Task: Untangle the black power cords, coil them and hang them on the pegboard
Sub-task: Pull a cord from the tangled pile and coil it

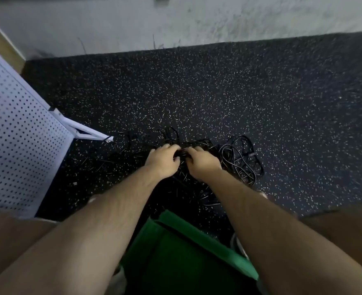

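Black power cords (237, 158): one tangled heap on the floor (218, 92), right of the pegboard (16, 135). Step: untangling (no coil made yet); left grip (163, 159) and right grip (201, 165) each pinch strands in it. Next: likely find one free plug end, draw it clear.

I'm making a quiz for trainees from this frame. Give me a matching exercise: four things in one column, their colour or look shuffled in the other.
Things:
1. pegboard
2. power cords
3. floor
4. cloth between the forearms

Looks:
A. green
B. dark with pale specks
C. white, full of holes
D. black, tangled

Pairs: 1-C, 2-D, 3-B, 4-A
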`<act>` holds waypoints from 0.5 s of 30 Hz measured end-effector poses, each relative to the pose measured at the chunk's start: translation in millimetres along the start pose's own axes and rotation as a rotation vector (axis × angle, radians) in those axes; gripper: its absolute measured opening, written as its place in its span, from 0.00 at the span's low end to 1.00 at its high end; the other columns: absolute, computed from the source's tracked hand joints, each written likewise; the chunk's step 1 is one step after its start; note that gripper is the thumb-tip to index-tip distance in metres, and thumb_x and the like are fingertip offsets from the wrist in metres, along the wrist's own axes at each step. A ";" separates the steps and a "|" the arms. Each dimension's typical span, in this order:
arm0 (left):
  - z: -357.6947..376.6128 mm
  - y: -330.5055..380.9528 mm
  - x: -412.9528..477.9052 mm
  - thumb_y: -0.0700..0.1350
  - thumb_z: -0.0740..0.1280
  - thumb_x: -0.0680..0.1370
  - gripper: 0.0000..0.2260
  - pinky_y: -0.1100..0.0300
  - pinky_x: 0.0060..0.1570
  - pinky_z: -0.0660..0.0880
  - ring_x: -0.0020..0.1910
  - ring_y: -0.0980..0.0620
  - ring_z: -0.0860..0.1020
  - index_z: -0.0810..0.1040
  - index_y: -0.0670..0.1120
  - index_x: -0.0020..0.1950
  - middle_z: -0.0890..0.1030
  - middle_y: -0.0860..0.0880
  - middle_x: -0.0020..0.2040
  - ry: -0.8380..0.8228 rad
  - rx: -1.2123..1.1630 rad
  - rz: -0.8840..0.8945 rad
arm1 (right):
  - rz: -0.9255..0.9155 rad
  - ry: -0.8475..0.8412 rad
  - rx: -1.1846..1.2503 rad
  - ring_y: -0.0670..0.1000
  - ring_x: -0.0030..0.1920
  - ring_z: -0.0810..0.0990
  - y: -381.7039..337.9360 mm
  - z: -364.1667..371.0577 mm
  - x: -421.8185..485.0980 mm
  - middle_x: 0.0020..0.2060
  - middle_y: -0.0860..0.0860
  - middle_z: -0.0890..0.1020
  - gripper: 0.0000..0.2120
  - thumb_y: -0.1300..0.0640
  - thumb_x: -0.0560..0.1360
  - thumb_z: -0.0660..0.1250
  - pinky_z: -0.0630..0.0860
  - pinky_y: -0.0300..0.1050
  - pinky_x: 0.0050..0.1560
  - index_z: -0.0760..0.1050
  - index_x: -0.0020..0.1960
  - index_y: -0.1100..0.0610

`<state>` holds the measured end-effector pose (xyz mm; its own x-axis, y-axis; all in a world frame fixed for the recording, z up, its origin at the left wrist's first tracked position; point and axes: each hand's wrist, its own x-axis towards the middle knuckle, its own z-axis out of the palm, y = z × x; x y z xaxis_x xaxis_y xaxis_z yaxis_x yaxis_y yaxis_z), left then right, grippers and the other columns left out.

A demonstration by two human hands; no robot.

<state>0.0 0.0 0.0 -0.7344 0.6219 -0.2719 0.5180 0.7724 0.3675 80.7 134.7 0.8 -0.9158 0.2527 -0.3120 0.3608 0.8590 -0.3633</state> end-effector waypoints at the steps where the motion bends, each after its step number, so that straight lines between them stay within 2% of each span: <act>1: 4.1 0.3 1.2 0.52 0.60 0.83 0.19 0.49 0.70 0.64 0.69 0.47 0.73 0.69 0.54 0.75 0.74 0.50 0.70 -0.041 0.009 -0.012 | 0.027 -0.016 -0.017 0.61 0.65 0.73 3.9 3.0 1.2 0.67 0.54 0.73 0.20 0.51 0.84 0.55 0.72 0.55 0.55 0.66 0.75 0.50; 6: 34.0 7.1 20.9 0.51 0.60 0.83 0.21 0.50 0.71 0.63 0.70 0.48 0.72 0.67 0.54 0.77 0.71 0.50 0.73 -0.168 0.013 0.010 | 0.177 -0.085 -0.126 0.59 0.73 0.62 33.2 21.5 18.9 0.73 0.54 0.66 0.25 0.56 0.81 0.61 0.73 0.57 0.61 0.62 0.78 0.51; 11: 56.2 15.7 48.8 0.49 0.63 0.83 0.26 0.51 0.72 0.62 0.75 0.48 0.68 0.62 0.52 0.80 0.66 0.49 0.78 -0.264 -0.018 0.012 | 0.242 -0.136 -0.176 0.59 0.74 0.62 48.3 30.7 42.2 0.74 0.54 0.65 0.34 0.58 0.78 0.67 0.72 0.55 0.63 0.57 0.80 0.47; 14: 66.5 22.1 61.7 0.46 0.64 0.82 0.28 0.51 0.73 0.64 0.76 0.48 0.67 0.60 0.50 0.81 0.64 0.49 0.79 -0.291 -0.074 0.003 | 0.328 -0.139 -0.206 0.58 0.72 0.65 50.9 35.8 53.9 0.73 0.57 0.66 0.45 0.60 0.78 0.67 0.74 0.53 0.62 0.41 0.83 0.45; 15: 68.0 24.4 65.9 0.45 0.65 0.81 0.29 0.51 0.71 0.66 0.75 0.48 0.67 0.59 0.51 0.81 0.65 0.48 0.78 -0.270 -0.087 -0.006 | 0.374 -0.131 -0.188 0.58 0.72 0.66 51.6 35.3 57.8 0.73 0.57 0.67 0.45 0.60 0.79 0.66 0.74 0.52 0.61 0.37 0.83 0.45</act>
<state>-5.9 68.6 -69.4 -0.5877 0.6385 -0.4969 0.4662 0.7692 0.4370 52.7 177.9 -67.0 -0.6939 0.5134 -0.5048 0.6139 0.7882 -0.0422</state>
